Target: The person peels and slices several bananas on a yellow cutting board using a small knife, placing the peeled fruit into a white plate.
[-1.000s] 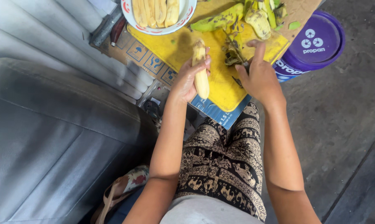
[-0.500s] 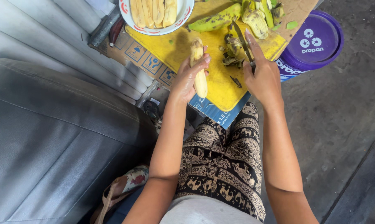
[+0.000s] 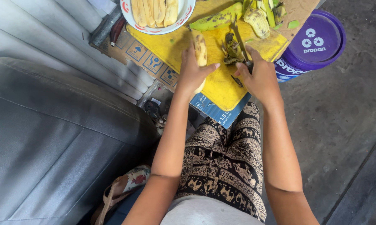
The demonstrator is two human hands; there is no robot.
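Observation:
My left hand (image 3: pixel 193 71) grips a peeled pale-yellow plantain (image 3: pixel 201 49), held upright over the yellow cutting board (image 3: pixel 223 89). My right hand (image 3: pixel 261 77) holds a knife (image 3: pixel 239 40) whose dark blade points away from me across the board. Between the hands lies a small heap of dark peel scraps (image 3: pixel 232 51). Unpeeled green-yellow plantains (image 3: pixel 221 17) and peel pieces (image 3: pixel 258 18) lie at the board's far edge. A white bowl (image 3: pixel 184 14) with a red-patterned rim holds several peeled plantain pieces, at the top left.
A purple lidded bucket (image 3: pixel 317 41) stands right of the board on the concrete floor. Cardboard (image 3: pixel 140 52) lies under the board. A grey upholstered seat (image 3: pixel 50 141) fills the left. A floral sandal (image 3: pixel 125 187) lies by my patterned trousers.
My right hand has picked the knife up from the board and now holds it with the blade pointing forward. My left hand keeps holding the plantain in about the same place.

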